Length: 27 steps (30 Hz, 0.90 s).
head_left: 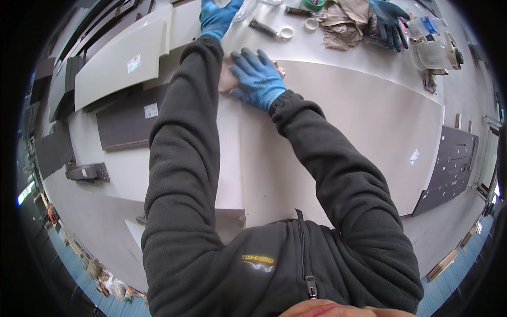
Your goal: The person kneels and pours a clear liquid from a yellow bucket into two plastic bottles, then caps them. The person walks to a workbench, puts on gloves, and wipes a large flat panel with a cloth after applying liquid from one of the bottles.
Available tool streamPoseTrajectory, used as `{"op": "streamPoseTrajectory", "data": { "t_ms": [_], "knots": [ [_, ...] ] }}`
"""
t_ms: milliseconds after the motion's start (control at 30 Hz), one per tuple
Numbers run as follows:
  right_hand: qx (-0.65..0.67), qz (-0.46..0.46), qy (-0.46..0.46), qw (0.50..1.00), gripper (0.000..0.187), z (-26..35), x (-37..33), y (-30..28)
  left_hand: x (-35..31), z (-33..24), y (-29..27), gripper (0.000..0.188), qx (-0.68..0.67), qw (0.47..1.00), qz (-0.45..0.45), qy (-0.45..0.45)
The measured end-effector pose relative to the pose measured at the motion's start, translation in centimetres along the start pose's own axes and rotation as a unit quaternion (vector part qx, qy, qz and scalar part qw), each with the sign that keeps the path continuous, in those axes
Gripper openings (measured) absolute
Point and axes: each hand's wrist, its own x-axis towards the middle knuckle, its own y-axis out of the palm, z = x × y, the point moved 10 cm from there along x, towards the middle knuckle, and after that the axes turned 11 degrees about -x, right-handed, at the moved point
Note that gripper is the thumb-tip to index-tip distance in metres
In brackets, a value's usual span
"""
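My left hand [215,21], in a blue glove, reaches to the top edge of the view. Its fingers are bent around a pale, translucent thing [222,2], cut off by the edge, whose kind I cannot make out. My right hand [260,79], also gloved in blue, presses down on a crumpled pinkish-beige cloth [227,79] and holds it with fingers apart. The cloth sticks out on both sides of that hand. It lies at the upper left corner of a large beige panel [364,127] with a small white label near its right side.
Dark tubes [262,27], white rings [287,33], a brown rag [343,26] and a spare blue-black glove [390,24] lie along the far side. Clear plastic containers [433,53] stand at the far right. Light boards [119,63] and dark panels [449,166] flank the work surface.
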Motion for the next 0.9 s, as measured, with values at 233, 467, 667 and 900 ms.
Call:
{"op": "streamPoseTrajectory", "data": {
  "t_ms": [233, 467, 667, 900],
  "knots": [
    [-0.032, 0.004, -0.025, 0.999, 0.074, 4.0, -3.9, -2.5, -14.0, -8.8, -10.3, 0.083, -0.018, 0.986, -0.052, 0.154],
    [0.135, 0.057, -0.214, 0.966, 0.078, 22.5, -24.2, -7.8, -57.8, -4.9, -27.1, 0.069, -0.074, 0.883, -0.325, -0.330],
    [0.156, 0.093, -0.213, 0.960, 0.073, 22.2, -23.1, -9.5, -82.1, -1.9, -18.1, 0.103, -0.440, 0.578, -0.271, -0.632],
    [0.198, 0.056, -0.184, 0.961, 0.057, 25.5, -26.5, -9.7, -77.9, -3.7, -14.4, 0.110, -0.660, 0.519, -0.216, -0.499]
  ]
}}
